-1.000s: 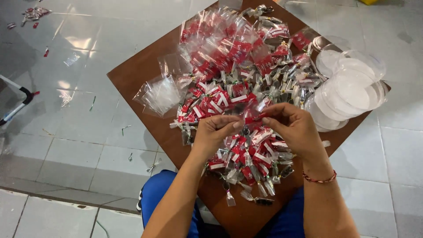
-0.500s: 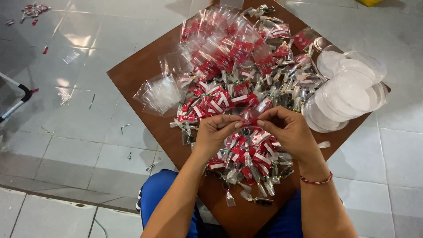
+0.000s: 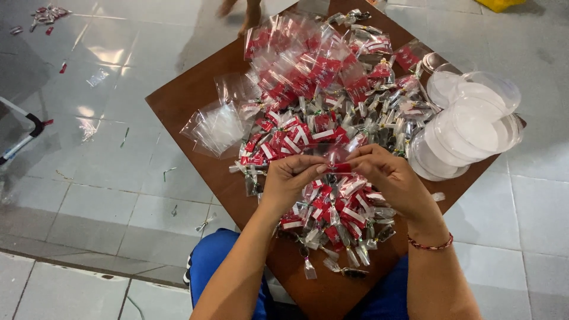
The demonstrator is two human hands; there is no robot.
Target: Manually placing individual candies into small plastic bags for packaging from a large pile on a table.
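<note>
1. Packet (image 3: 333, 159) with a red label, small and clear, is pinched between both hands just above the near side of the table (image 3: 178, 98), over the loose pile

2. Left hand (image 3: 290, 178) is curled closed, thumb and forefinger gripping the packet's left end

3. Right hand (image 3: 388, 175) is closed too, its fingertips nipping the packet's right end; a red bracelet (image 3: 431, 244) sits on that wrist

4. Loose pile (image 3: 338, 207) of small red-and-clear packets lies on the near half of the table, right under the hands and spilling toward the near corner

5. Larger filled bags (image 3: 302, 56) with red cards are heaped on the far half of the table; these look like finished work, and there are many of them

6. Empty clear bags (image 3: 216, 124) lie in a flat stack near the left edge of the table, so more bagging seems to be left

7. Round clear lids (image 3: 468, 127) are stacked at the right edge of the table, touching the heap

8. Judging by the piles, the work looks to be somewhere in the middle: a good share is packed, yet the loose pile is still large

9. Scraps (image 3: 44, 15) lie on the tiled floor well away from the far left of the table
</note>
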